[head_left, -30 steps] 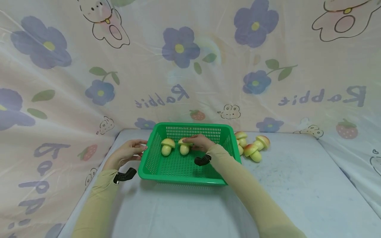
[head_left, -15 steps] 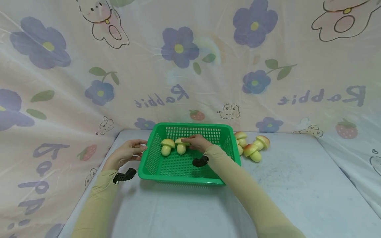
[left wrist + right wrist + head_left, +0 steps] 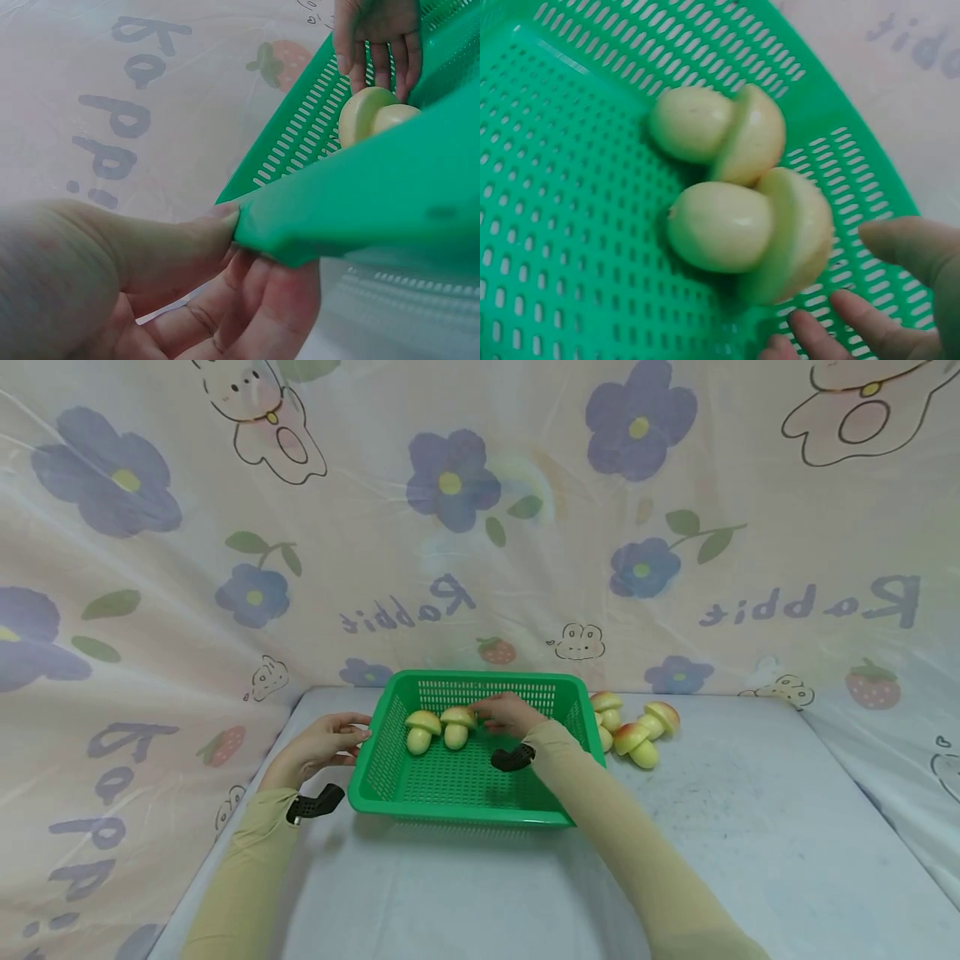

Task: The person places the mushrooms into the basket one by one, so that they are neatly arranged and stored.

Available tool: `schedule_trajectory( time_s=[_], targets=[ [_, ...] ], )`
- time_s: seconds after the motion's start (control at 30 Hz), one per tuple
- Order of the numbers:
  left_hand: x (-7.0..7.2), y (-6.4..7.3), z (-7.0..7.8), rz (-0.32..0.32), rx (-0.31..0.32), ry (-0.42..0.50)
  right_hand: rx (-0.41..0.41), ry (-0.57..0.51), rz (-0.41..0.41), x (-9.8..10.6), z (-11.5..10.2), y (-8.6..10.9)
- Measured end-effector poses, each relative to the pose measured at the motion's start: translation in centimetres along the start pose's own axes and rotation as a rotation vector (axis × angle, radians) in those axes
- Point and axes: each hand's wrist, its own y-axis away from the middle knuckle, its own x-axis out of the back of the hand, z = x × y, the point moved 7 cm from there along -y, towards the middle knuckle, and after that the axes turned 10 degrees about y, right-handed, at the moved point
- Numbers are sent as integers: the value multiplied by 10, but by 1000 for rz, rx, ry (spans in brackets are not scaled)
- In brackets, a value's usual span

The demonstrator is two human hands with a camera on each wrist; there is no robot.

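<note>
A green slotted plastic basket (image 3: 465,814) stands on the table. My left hand (image 3: 327,745) pinches its left rim between thumb and fingers, as the left wrist view shows up close. Two toy mushrooms with yellow-orange caps lie side by side in the basket: a left mushroom (image 3: 422,731) and a right mushroom (image 3: 456,727), their caps touching in the right wrist view. My right hand (image 3: 510,714) is inside the basket, just right of the right mushroom. Its thumb and fingers (image 3: 900,240) are spread apart with a gap to the cap, and nothing is between them.
Several more toy mushrooms (image 3: 636,739) lie in a cluster on the white-covered table (image 3: 750,810), against the basket's right side. Behind the table hangs a printed curtain (image 3: 525,568) with flowers and rabbits, which also runs along the left side.
My right hand slid the right mushroom leftward against the other one, then let go and drew back slightly to the right. The left hand stayed on the rim.
</note>
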Motion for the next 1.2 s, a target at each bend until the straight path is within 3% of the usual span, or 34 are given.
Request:
schedule_trajectory(
  time_s=[0.37,0.6,0.83,1.2],
  targets=[
    [0,-1,-1,3,1,5,41,-96,-89,23,-9,13],
    [1,-2,-2,3,5,1,31,-158,-103,31,-15,22],
    [0,-1,-3,-3,11,-3,74,-242,-201,33,-32,40],
    [1,-2,-4,-18,8,2,178,-283,-173,65,-58,75]
  ],
)
